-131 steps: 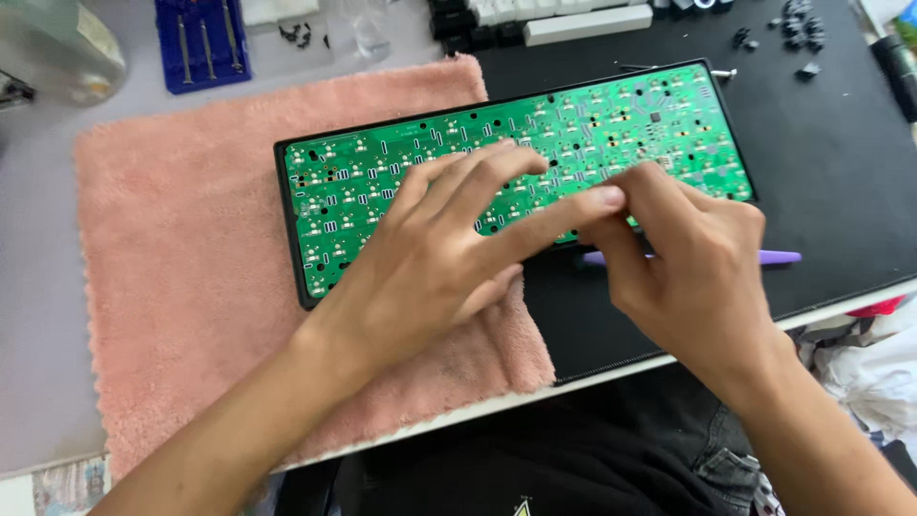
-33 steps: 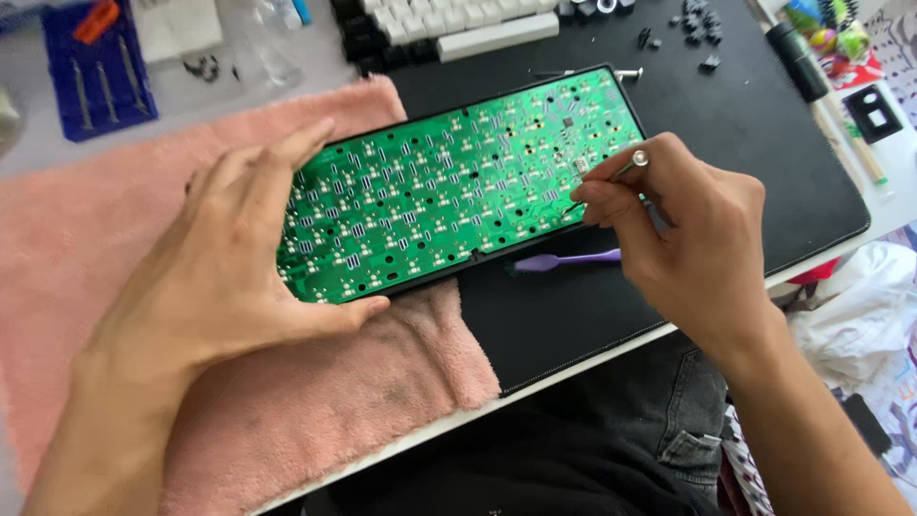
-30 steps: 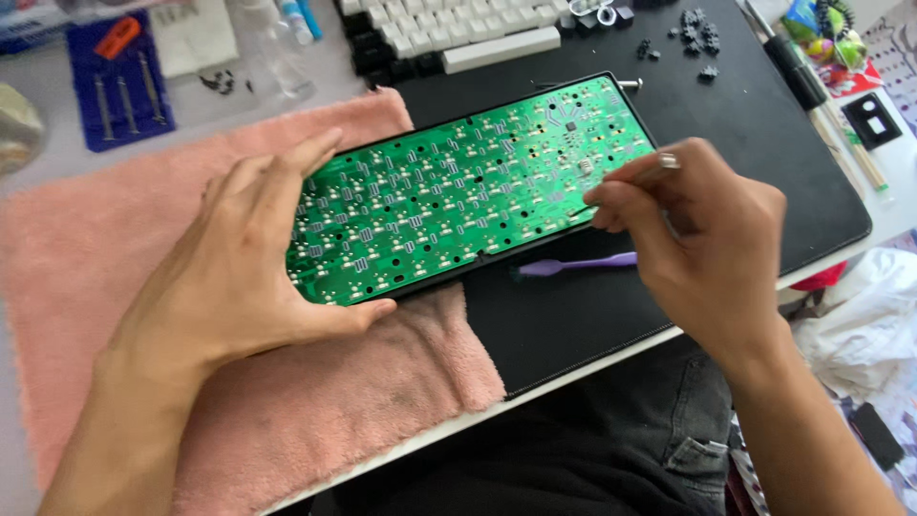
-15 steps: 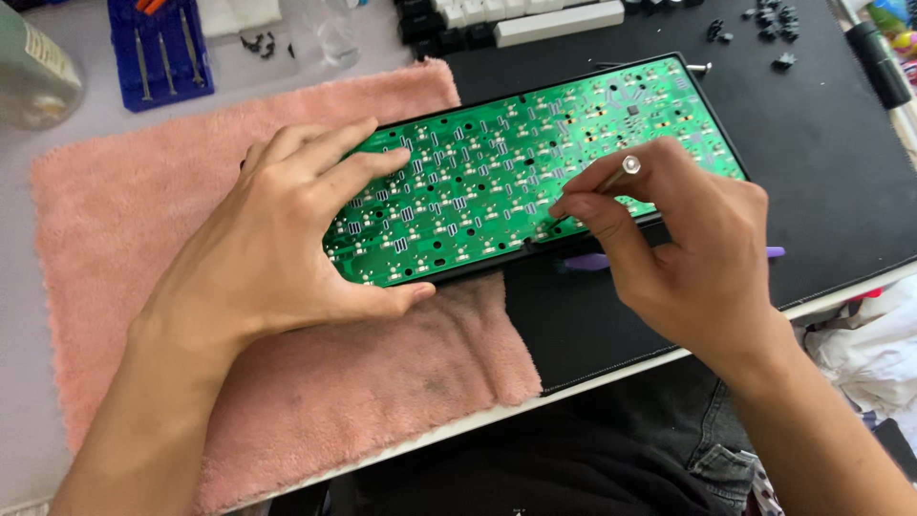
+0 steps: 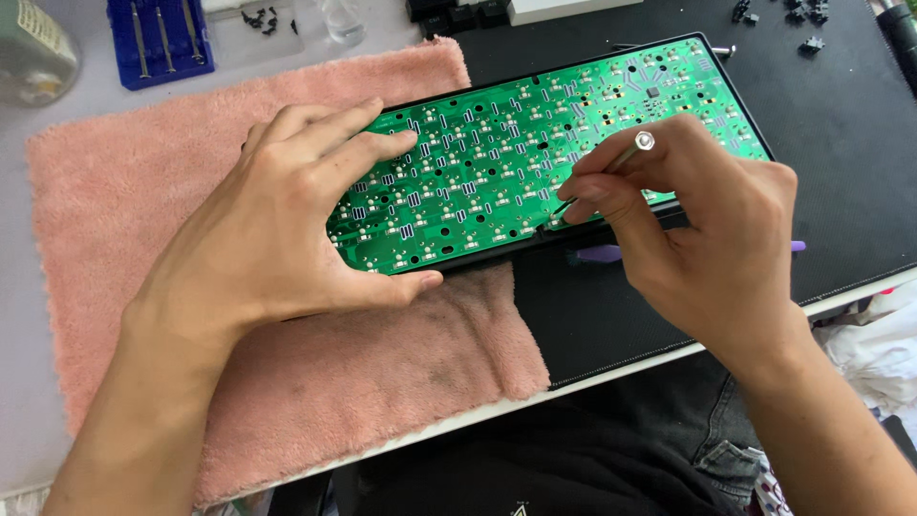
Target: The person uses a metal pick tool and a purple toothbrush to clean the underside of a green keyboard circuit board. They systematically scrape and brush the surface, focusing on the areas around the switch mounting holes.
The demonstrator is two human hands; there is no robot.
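- The left hand (image 5: 277,234) grips the left end of the green circuit board (image 5: 535,143), fingers spread over its top and thumb under the near edge.
- The right hand (image 5: 707,239) pinches a thin metal tool (image 5: 611,164), its tip on the board.
- The board lies at 12 o'clock, partly on the pink towel (image 5: 124,191) and partly on the black mat (image 5: 841,172).
- A blue screwdriver tray (image 5: 158,40) sits at 10 o'clock.

The green circuit board (image 5: 535,153) lies flat with its solder side up, tilted, from the middle to the upper right of the frame. A thin metal screwdriver (image 5: 611,164) leans on its lower edge.
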